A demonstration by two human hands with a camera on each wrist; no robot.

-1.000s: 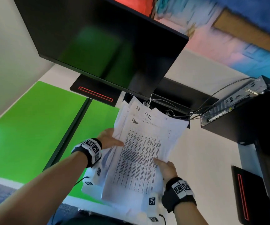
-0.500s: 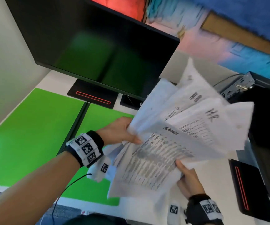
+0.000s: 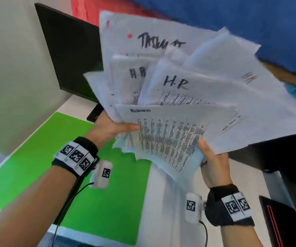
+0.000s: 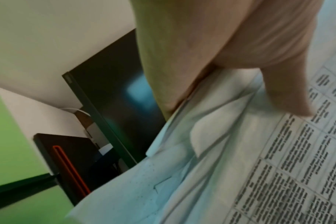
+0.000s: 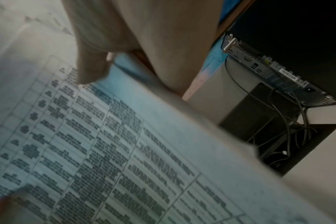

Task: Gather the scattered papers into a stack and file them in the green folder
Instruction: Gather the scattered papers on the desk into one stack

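Note:
A fanned, uneven bunch of white papers is held up in the air in front of me, several sheets marked "H.R" in black pen. My left hand grips the bunch at its lower left, thumb on the front printed sheet. Its lower right edge is gripped by my right hand, thumb over the printed table. The green folder lies open and flat on the white desk, below and left of the papers.
A black monitor stands behind the folder on a base with a red stripe. A black shelf with a small computer and cables is at the right. Another black base lies at the lower right.
Both hands have lifted the bunch off the desk and tilted it upright, and the sheets have fanned out wider to the right. The view has shifted left.

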